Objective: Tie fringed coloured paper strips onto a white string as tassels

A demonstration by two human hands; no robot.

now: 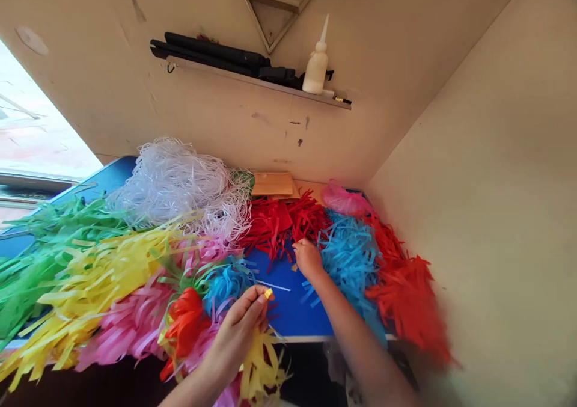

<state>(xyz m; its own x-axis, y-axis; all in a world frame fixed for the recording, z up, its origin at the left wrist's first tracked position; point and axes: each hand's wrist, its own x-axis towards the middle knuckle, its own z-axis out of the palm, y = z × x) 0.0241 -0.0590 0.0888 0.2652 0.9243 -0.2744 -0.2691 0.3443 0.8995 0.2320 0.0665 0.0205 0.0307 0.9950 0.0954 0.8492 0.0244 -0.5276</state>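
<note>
Pinching a yellow paper tip [269,293] between thumb and fingers with the left hand [247,312]. Between one and two o'clock from there, curling the fingers of the right hand [308,258] close to crimson paper fringe [270,220]; cannot tell whether gripping anything. Near three o'clock of that wrist, lying loose, sky-blue paper fringe [354,253]. From the left again: at nine, pink paper fringe [135,320]; at eleven, white shredded strands [174,181]; past twelve, standing on a shelf [252,81], a nozzle-tipped squeeze bottle [316,70].

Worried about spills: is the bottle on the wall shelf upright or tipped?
Upright: the bottle stands on its base on the shelf, nozzle up.
</note>
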